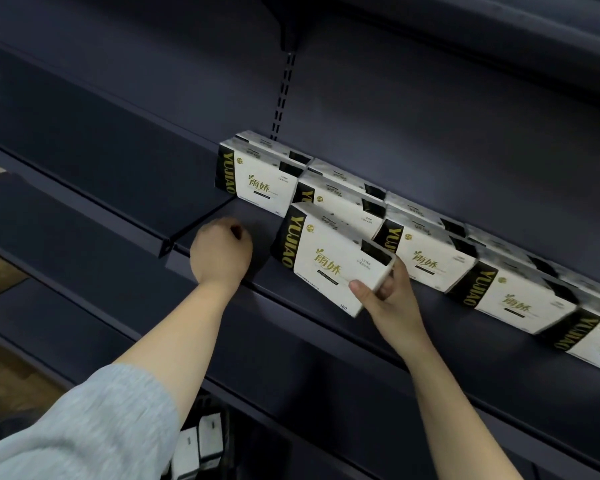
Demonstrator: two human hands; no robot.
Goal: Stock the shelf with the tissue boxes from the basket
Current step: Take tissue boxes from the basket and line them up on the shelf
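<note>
Dim, soft, blurred right edge

Your two bare forearms, your left hand (220, 252) and right hand (390, 299) without gloves, a loose light grey knit sleeve (84, 431) covering your left upper arm

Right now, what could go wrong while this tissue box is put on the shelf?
The right hand pinches the tissue box only at one corner, so it may slip or tip. Tilted, it could knock the row of boxes behind it. The left hand rests curled on the shelf, where the box may bump it.
</note>
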